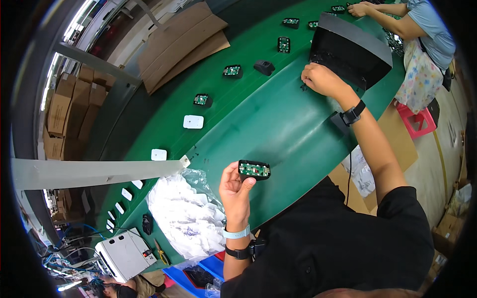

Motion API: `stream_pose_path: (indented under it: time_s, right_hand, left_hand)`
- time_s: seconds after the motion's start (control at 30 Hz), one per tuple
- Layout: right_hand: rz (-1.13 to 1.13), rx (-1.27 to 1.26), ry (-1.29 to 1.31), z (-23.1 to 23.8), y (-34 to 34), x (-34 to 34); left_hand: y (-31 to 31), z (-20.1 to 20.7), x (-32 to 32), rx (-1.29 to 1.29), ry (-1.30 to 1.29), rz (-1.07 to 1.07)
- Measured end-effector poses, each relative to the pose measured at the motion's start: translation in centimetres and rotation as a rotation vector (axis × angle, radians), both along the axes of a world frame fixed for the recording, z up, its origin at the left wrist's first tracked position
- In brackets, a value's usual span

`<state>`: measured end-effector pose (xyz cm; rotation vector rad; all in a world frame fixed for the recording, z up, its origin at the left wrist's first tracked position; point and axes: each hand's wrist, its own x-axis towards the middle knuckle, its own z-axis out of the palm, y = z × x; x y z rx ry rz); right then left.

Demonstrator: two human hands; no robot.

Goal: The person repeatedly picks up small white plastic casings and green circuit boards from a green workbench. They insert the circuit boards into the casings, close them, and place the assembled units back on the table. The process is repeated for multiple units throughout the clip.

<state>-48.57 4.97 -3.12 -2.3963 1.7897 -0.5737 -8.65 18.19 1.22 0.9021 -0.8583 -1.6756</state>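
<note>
My left hand [234,193] is closed round a small black plastic housing [243,175], held above the green table. A green circuit board [256,170] sits in the housing and faces up. My right hand [320,79] is reached out to the near left edge of a large black bin [350,49]. Its fingers are bent and pinched together beside small dark bits [304,86] at the bin's edge. What they hold, if anything, is too small to tell.
Along the green conveyor belt [258,52] lie several housings with boards [232,71], a dark housing [264,67] and white covers [193,122]. A bag of white pieces [184,213], scissors [161,252] and a white box [125,255] stand left. A co-worker's hand [358,10] works at top right.
</note>
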Motion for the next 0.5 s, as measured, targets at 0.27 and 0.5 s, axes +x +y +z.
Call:
stream_pose_path:
  time_s: [0.27,0.5]
  right_hand:
    - [0.080,0.105,-0.013,0.6,-1.0,-0.7]
    - [0.124,0.052,-0.568,9.0,5.1,9.2]
  left_hand:
    - [0.6,0.5,0.7,-0.018,0.128,-0.045]
    - [1.1,1.0,1.2,0.035,0.255,-0.039]
